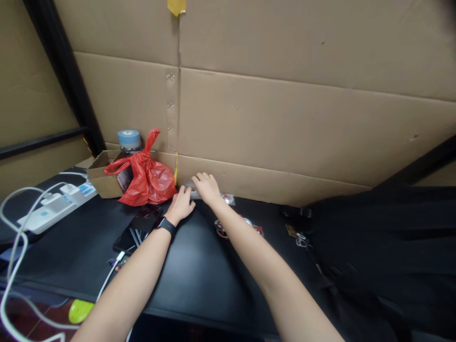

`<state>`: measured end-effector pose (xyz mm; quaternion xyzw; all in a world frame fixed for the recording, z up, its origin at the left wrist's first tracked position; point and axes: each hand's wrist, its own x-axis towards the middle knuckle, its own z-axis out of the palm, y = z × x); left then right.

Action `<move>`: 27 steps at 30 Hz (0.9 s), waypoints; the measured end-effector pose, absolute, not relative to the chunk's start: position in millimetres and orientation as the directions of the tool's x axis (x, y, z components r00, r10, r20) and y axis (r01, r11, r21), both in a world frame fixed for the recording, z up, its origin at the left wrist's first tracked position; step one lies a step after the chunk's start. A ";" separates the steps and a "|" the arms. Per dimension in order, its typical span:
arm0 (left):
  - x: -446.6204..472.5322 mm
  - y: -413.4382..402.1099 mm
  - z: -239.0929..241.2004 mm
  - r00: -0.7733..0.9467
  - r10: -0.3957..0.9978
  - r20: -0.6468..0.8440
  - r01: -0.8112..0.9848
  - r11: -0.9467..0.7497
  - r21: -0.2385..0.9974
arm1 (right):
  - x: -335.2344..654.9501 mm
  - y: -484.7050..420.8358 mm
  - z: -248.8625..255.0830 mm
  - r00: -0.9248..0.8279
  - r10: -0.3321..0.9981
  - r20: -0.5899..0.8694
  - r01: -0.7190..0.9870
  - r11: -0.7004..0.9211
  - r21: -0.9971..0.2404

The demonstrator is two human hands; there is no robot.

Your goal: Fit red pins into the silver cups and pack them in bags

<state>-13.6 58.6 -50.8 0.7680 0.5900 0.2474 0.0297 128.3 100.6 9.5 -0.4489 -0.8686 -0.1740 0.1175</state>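
Left hand (181, 205): knuckles up, fingers curled under, tips at a small pale grey object (193, 193). The object lies at the far edge of the black tabletop (192, 270), right against the foot of the cardboard wall (285, 133). Grip: cannot tell whether the fingers close on the object or only touch it, since the fingertips are hidden behind the hand.

Right hand (207, 187): palm down, fingers stretched toward the wall, resting just beside and partly over the same object. Its grip looks loose, but I cannot tell whether it holds anything. The two hands are nearly touching, with the object between them. What the object is — too small and blurred to say.

Black band (166, 225) on the left wrist. Just left of the left hand is a red plastic bag (147, 180), knotted, leaning on an open cardboard box (103, 180). A jar with a blue lid (128, 139) stands behind the bag. A dark phone (140, 225) lies flat near the bag, beside the left forearm.

Further left — a white power strip (53, 209) with white cables (10, 247). Beside the right forearm are a small clear packet (228, 198) and a few small round bits (221, 229). Far right, black cloth (377, 251) is heaped over the tabletop.
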 end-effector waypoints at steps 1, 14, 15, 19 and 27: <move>-13.4 58.5 -51.1 0.193 0.920 0.341 0.896 -0.306 0.321 | 125.4 101.9 7.6 -0.563 0.746 0.356 0.825 0.531 0.194; -9.1 59.6 -52.0 -0.083 0.910 0.407 0.850 -0.149 0.505 | 133.4 109.8 2.2 -0.332 0.918 0.216 0.929 0.358 -0.093; -8.1 62.6 -53.0 -0.167 0.885 0.434 0.794 -0.141 0.592 | 137.5 108.7 4.0 -0.303 0.924 0.235 0.925 0.345 -0.162; -0.6 67.9 -50.9 -0.331 0.857 0.394 0.415 -0.242 0.877 | 161.8 93.0 7.8 -0.235 0.918 0.318 0.720 0.384 -0.578; 33.5 30.5 -20.0 0.266 0.917 0.295 -0.017 -0.302 0.953 | 224.5 15.7 -3.2 -0.178 0.914 0.365 0.225 0.399 -0.889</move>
